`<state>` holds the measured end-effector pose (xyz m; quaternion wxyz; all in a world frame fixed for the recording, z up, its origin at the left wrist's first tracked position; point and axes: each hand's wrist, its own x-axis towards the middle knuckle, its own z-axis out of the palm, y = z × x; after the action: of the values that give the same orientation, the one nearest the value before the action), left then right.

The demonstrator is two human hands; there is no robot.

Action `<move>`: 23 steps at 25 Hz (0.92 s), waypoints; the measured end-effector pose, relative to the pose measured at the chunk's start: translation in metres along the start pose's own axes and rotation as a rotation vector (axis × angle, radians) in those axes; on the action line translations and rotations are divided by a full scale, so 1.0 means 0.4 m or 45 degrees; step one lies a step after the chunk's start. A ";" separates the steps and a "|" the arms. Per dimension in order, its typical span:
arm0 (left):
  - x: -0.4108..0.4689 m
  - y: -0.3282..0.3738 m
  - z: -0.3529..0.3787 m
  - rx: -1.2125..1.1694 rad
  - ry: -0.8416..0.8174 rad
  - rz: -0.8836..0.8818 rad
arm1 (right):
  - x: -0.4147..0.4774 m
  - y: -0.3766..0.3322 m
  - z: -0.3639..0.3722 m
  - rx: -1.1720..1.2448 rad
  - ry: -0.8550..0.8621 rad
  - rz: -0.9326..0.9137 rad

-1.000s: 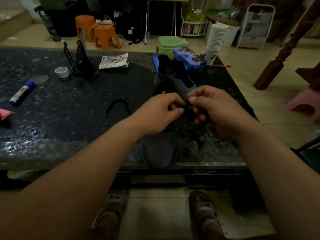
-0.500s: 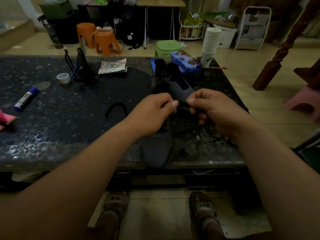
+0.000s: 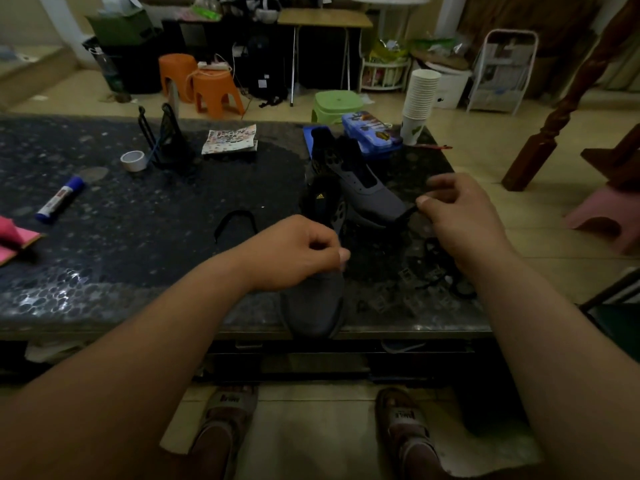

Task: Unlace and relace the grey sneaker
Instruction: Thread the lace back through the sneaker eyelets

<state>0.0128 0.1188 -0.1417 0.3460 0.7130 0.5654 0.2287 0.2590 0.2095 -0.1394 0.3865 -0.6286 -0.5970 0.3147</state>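
I see the grey sneaker lying on the table, its toe at the near edge and its tongue raised toward the far side. My left hand hovers over its middle, fingers curled and thumb against forefinger; I cannot tell whether it grips anything. My right hand pinches a black lace between thumb and forefinger, just beside a second sneaker lying farther right.
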 end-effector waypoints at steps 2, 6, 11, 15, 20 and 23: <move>0.015 0.003 0.027 0.006 0.200 0.040 | -0.023 -0.017 -0.005 -0.358 0.046 -0.037; 0.047 0.009 0.075 0.122 0.477 0.042 | -0.139 -0.066 0.076 0.248 -0.867 0.552; 0.049 0.015 0.114 0.217 0.378 0.141 | -0.123 -0.074 0.126 0.890 -0.544 0.624; 0.034 -0.008 0.131 0.440 0.180 0.242 | -0.077 -0.070 0.106 1.122 -0.313 0.578; 0.056 -0.056 0.097 0.273 0.373 0.322 | -0.045 -0.044 0.098 0.315 -0.269 0.104; 0.101 -0.089 0.004 0.212 0.783 0.031 | -0.044 -0.051 0.119 0.004 -0.394 -0.081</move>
<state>0.0013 0.1616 -0.1723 0.0965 0.6428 0.6518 0.3907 0.2064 0.1972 -0.1466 0.3006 -0.5528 -0.6687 0.3961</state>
